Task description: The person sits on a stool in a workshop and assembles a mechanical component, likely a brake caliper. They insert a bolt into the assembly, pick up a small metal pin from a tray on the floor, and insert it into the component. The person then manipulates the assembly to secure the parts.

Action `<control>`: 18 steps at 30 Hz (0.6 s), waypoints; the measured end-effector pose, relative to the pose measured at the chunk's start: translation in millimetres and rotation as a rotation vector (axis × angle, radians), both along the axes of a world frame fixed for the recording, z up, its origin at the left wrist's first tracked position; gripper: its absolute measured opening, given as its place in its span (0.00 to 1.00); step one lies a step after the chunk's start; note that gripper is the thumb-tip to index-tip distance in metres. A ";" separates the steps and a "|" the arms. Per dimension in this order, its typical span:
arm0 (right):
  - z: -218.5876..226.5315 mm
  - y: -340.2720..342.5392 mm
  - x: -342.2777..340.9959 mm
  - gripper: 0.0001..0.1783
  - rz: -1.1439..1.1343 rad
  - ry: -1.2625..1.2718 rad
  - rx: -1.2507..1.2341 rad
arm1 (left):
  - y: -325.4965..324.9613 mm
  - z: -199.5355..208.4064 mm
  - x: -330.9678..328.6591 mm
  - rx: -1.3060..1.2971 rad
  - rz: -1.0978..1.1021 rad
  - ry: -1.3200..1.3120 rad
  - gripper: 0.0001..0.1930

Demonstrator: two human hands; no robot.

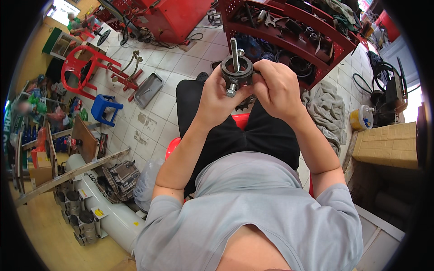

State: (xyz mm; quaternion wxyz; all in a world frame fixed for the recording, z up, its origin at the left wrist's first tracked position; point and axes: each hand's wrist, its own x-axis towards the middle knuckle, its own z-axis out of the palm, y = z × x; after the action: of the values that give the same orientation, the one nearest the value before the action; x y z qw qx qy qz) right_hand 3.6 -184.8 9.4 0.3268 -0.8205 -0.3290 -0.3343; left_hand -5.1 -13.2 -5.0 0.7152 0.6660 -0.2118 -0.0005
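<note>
A dark metal ring with bolts (230, 80) is held up above my knees. One long bolt (234, 52) stands up from its opening, and a hex bolt head (231, 91) shows at its near lower side. My left hand (215, 100) is closed round the ring's left and lower side, with the thumb reaching across below it. At the ring's right edge, the bent fingers of my right hand (277, 86) are pinched together against it. My right fingertips are partly hidden behind the knuckles.
A red tool cart (289, 34) with metal parts stands ahead on the right. Grey cloth (326, 115) lies by my right knee. On the left are a metal tray (148, 90), a blue stool (106, 108) and a red chair (81, 70). A white tub (361, 118) sits on a cardboard box (389, 143).
</note>
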 end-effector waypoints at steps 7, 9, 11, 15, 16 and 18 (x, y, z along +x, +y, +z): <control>-8.6 4.4 2.7 0.07 0.047 0.236 0.131 | -3.8 -15.5 2.9 -0.075 0.014 0.117 0.25; -12.7 7.2 3.9 0.08 0.046 0.297 0.163 | -4.6 -20.9 5.4 -0.091 0.020 0.108 0.24; -15.1 7.8 6.0 0.09 0.049 0.357 0.182 | -6.1 -25.9 9.2 -0.119 0.025 0.089 0.23; -18.9 9.8 17.1 0.10 0.032 0.387 0.196 | -1.5 -33.5 23.3 -0.039 0.029 0.010 0.22; -20.7 10.3 21.5 0.10 0.027 0.385 0.195 | -0.9 -34.0 27.9 -0.064 0.020 0.004 0.22; -18.3 7.6 31.3 0.07 -0.011 0.275 0.101 | 0.5 -35.0 37.9 -0.115 0.003 -0.011 0.21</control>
State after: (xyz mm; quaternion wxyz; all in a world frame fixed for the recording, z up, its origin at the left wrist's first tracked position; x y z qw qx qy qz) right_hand 34.9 -177.3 -8.9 0.4078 -0.8429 -0.2592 -0.2366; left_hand 32.8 -12.7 -40.1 0.7510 0.6244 -0.2144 0.0166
